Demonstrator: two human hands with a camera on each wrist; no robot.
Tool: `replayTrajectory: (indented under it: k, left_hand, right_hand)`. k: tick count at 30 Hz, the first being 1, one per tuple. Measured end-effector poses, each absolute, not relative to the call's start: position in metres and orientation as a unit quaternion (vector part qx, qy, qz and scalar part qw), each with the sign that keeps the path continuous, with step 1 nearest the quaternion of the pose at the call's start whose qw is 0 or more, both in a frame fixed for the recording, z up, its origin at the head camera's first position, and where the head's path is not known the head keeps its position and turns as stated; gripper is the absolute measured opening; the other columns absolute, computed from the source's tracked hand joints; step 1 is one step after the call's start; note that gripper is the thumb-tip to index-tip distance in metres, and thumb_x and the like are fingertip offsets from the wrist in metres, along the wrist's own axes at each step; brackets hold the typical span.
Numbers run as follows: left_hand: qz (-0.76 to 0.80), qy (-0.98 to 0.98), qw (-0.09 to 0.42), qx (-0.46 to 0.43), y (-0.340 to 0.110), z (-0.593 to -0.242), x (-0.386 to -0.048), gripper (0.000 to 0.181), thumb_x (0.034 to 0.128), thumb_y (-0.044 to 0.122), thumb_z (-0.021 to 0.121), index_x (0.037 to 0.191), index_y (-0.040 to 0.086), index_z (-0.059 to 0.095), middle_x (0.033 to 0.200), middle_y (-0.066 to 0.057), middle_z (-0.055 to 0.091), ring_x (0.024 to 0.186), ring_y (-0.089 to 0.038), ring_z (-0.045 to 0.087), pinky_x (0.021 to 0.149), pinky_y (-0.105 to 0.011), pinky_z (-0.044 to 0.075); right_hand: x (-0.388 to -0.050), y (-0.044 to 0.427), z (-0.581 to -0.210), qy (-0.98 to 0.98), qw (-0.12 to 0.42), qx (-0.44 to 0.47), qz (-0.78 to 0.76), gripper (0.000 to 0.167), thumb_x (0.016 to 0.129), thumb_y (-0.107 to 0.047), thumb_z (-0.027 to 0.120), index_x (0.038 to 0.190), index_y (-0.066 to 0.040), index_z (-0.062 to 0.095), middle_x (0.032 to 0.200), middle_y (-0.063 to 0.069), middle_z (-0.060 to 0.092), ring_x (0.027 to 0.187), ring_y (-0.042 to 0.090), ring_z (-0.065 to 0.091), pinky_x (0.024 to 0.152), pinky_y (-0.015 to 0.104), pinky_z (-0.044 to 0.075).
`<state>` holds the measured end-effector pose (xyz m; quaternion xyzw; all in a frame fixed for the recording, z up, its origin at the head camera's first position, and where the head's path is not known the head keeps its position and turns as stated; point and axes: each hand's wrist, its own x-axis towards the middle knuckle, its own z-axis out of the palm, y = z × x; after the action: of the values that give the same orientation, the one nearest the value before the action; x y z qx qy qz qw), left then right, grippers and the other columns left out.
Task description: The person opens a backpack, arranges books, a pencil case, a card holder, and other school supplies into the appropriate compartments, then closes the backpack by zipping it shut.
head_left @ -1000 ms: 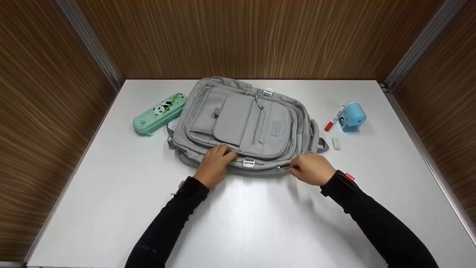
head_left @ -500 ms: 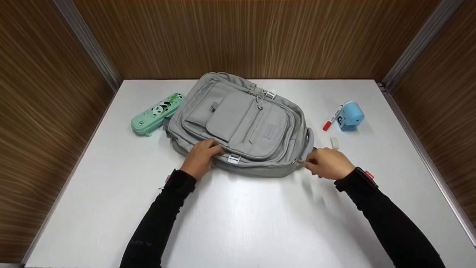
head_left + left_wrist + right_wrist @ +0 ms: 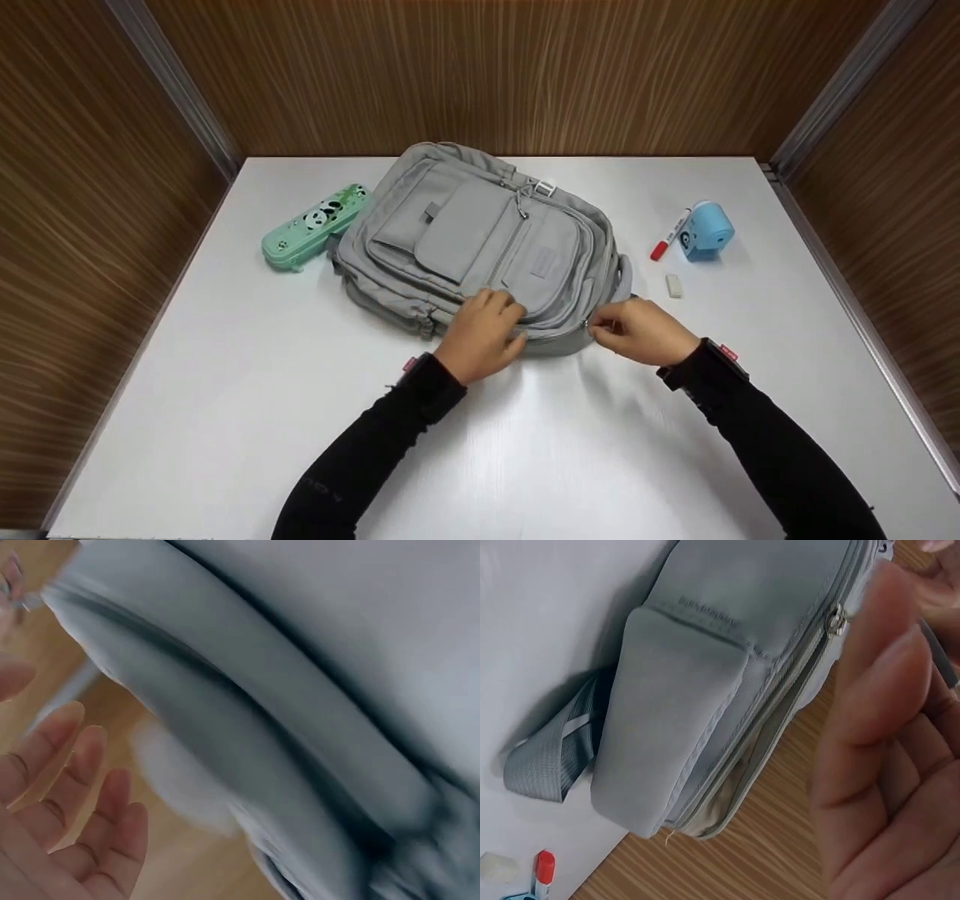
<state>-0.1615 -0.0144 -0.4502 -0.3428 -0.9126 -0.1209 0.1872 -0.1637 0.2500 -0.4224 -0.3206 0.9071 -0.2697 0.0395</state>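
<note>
A grey backpack (image 3: 469, 236) lies on its back on the table, tilted, its near side towards me. My left hand (image 3: 480, 337) is over the near edge; in the left wrist view the fingers of that hand (image 3: 75, 817) are spread loosely beside the grey fabric (image 3: 225, 712), holding nothing. At the near right corner my right hand (image 3: 646, 331) pinches the zipper pull between thumb and finger. The right wrist view shows the metal slider (image 3: 836, 621) beside the thumb of this hand (image 3: 892, 765), with the zipper parted between the slider and the handle end.
A green panda pencil case (image 3: 315, 226) touches or nearly touches the backpack's left side. To the right are a red-capped marker (image 3: 670, 235), a blue sharpener-like object (image 3: 706, 231) and a small white eraser (image 3: 673, 286). Wood-grain panels stand around the white table (image 3: 225, 420).
My left hand has let go of the near edge and moved right. My right hand went right along the zipper, then slightly back left. The backpack has turned a little and shifted left.
</note>
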Motion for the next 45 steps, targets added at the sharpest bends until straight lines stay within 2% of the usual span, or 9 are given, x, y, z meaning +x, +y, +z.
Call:
replayTrajectory:
  k: [4, 7, 12, 15, 27, 34, 45]
  left_hand:
    - [-0.096, -0.909, 0.185, -0.36, 0.024, -0.45, -0.158, 0.027, 0.0813, 0.036, 0.059, 0.095, 0.013, 0.06, 0.089, -0.001, 0.053, 0.08, -0.018, 0.048, 0.066, -0.031, 0.042]
    - [-0.078, -0.914, 0.178, -0.356, 0.042, -0.453, -0.159, 0.022, 0.0806, 0.033, 0.06, 0.091, 0.014, 0.061, 0.085, 0.0, 0.055, 0.075, -0.017, 0.051, 0.061, -0.029, 0.044]
    - [-0.084, -0.922, 0.175, -0.335, 0.053, -0.458, -0.16, 0.012, 0.078, 0.026, 0.063, 0.083, 0.016, 0.064, 0.077, 0.001, 0.058, 0.066, -0.016, 0.057, 0.053, -0.029, 0.046]
    - [-0.096, -0.923, 0.169, -0.333, 0.053, -0.459, -0.16, 0.009, 0.077, 0.023, 0.064, 0.084, 0.018, 0.066, 0.077, 0.003, 0.059, 0.064, -0.015, 0.057, 0.051, -0.029, 0.046]
    - [-0.122, -0.906, 0.146, -0.377, 0.045, -0.46, -0.155, 0.007, 0.0775, 0.02, 0.064, 0.084, 0.021, 0.065, 0.078, 0.007, 0.058, 0.066, -0.013, 0.056, 0.055, -0.025, 0.046]
    - [-0.129, -0.891, 0.138, -0.412, 0.035, -0.461, -0.15, 0.007, 0.0769, 0.014, 0.063, 0.077, 0.02, 0.061, 0.075, 0.008, 0.056, 0.065, -0.011, 0.051, 0.056, -0.022, 0.043]
    - [-0.163, -0.881, 0.116, -0.429, 0.017, -0.463, -0.154, 0.004, 0.0788, 0.02, 0.064, 0.082, 0.022, 0.066, 0.084, 0.01, 0.06, 0.069, -0.011, 0.053, 0.059, -0.021, 0.044]
  right_hand:
    - [-0.165, 0.243, -0.426, 0.901, 0.022, -0.345, -0.263, 0.01, 0.084, -0.018, 0.057, 0.076, -0.021, 0.062, 0.062, -0.014, 0.051, 0.052, 0.003, 0.045, 0.049, 0.022, 0.04]
    - [-0.166, 0.24, -0.428, 0.897, 0.019, -0.353, -0.267, 0.01, 0.083, -0.016, 0.058, 0.075, -0.02, 0.062, 0.06, -0.013, 0.05, 0.051, 0.003, 0.043, 0.047, 0.021, 0.038]
    - [-0.169, 0.242, -0.426, 0.897, 0.012, -0.35, -0.271, 0.012, 0.083, -0.017, 0.058, 0.072, -0.02, 0.059, 0.058, -0.013, 0.046, 0.05, 0.003, 0.042, 0.046, 0.021, 0.036]
    - [-0.171, 0.246, -0.424, 0.904, 0.005, -0.331, -0.272, 0.012, 0.083, -0.016, 0.059, 0.072, -0.019, 0.059, 0.057, -0.012, 0.044, 0.05, 0.004, 0.041, 0.046, 0.023, 0.035]
    - [-0.178, 0.263, -0.428, 0.925, 0.023, -0.27, -0.265, 0.013, 0.085, -0.02, 0.06, 0.076, -0.011, 0.062, 0.059, -0.008, 0.05, 0.052, 0.007, 0.046, 0.048, 0.025, 0.039]
    - [-0.183, 0.28, -0.425, 0.941, -0.003, -0.231, -0.248, 0.015, 0.085, -0.021, 0.059, 0.073, -0.011, 0.059, 0.055, -0.005, 0.044, 0.049, 0.01, 0.04, 0.046, 0.026, 0.033]
    - [-0.189, 0.309, -0.425, 0.952, -0.03, -0.182, -0.245, 0.018, 0.087, -0.023, 0.056, 0.074, -0.012, 0.062, 0.054, -0.003, 0.044, 0.049, 0.013, 0.038, 0.046, 0.028, 0.03]
